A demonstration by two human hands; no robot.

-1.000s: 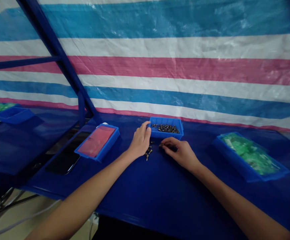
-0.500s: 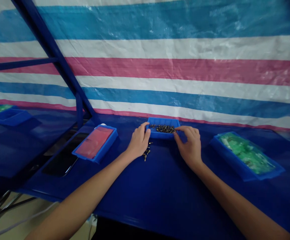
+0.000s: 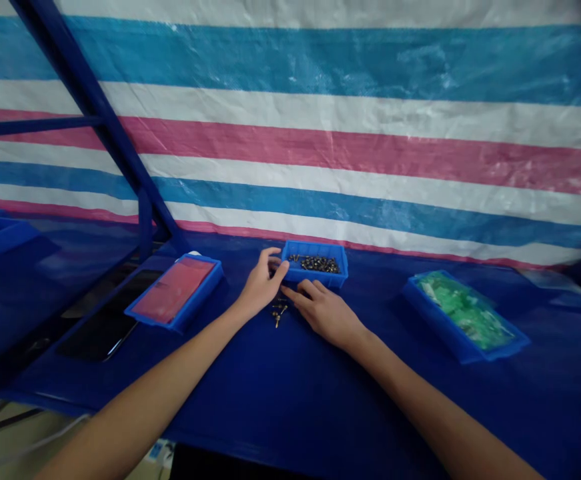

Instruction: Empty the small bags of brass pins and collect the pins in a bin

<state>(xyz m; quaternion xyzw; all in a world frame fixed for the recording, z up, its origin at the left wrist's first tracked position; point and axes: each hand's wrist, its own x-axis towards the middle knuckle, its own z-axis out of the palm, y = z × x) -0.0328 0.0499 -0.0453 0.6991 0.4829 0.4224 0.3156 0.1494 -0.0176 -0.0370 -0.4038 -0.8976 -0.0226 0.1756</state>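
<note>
A small blue bin holds a heap of dark and brass-coloured metal pieces that look like screws. My left hand is at the bin's left end, its thumb and curved fingers apart, with nothing visible between them. Whether the thumb touches the bin is hard to tell. In front of the bin, my right hand reaches left over the table with its index finger stretched out and the other fingers bent. Its fingertips are just above several loose screw-like pieces on the blue tabletop.
To the left stands a blue bin of pink-red sheets, beside a black phone. A blue bin with green packets is at the right. A blue metal frame and a striped sheet rise behind.
My right hand has left the right end of the screw bin and moved left and nearer, towards the loose pieces. My left hand stays by the bin's left end. The view has shifted slightly.
</note>
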